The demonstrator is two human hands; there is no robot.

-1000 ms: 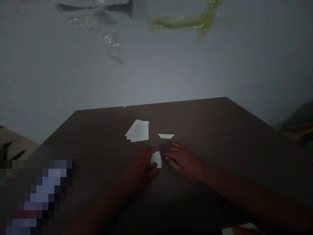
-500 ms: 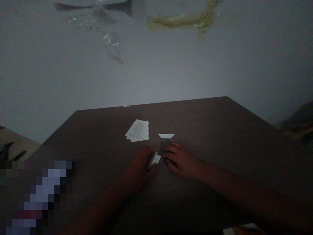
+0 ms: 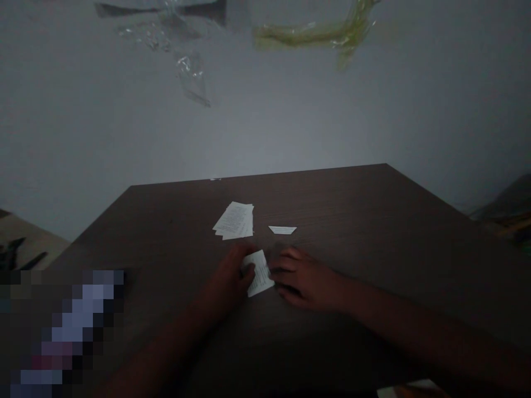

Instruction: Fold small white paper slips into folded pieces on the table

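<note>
A small white slip of paper with printed lines (image 3: 259, 272) lies on the dark wooden table (image 3: 373, 221) between my hands. My left hand (image 3: 230, 276) grips its left edge with thumb and fingers. My right hand (image 3: 301, 273) rests at the slip's right edge, fingers curled against it. Just beyond my hands lie a fanned stack of printed paper slips (image 3: 234, 220) and a small folded white paper piece (image 3: 282, 229). The light is dim.
A grey wall rises behind the table, with crumpled clear plastic (image 3: 186, 66) and a yellowish plastic strip (image 3: 315, 33) stuck high on it. A pixelated patch covers the lower left. Another white paper corner (image 3: 409, 387) shows at the bottom right edge.
The slip was folded small between my hands; it lifted on edge, and now it lies larger and tilted, unfolded. Both hands have shifted slightly toward me.
</note>
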